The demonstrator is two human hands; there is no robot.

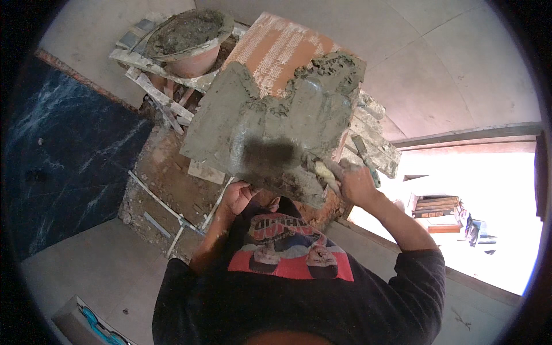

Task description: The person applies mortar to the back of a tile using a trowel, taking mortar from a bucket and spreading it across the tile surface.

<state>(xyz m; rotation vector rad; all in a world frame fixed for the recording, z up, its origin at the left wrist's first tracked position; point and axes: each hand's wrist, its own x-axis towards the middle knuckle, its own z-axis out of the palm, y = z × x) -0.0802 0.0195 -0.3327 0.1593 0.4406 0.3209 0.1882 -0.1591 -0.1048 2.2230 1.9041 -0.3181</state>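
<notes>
A large tile (275, 46) with an orange-brown, ridged back lies face down before me, tilted in view. Wet grey mortar (230, 121) coats most of its near part, while a strip at the far end is bare. My right hand (353, 183) is closed around the pale handle of a trowel (325, 173) at the tile's near right corner. The trowel's blade is hard to tell apart from the mortar. At the near left edge, my left hand (238, 196) grips the tile, its fingers partly hidden.
A mortar-filled tub (195, 60) stands at far left on a rough wooden scaffold (164, 100). Mortar-stained planks (371, 135) stick out right of the tile, with a long-handled tool (365, 158) on them. White pipes (155, 198) cross broken ground beside dark marbled tiles (69, 155). A bright doorway (471, 190) opens at right.
</notes>
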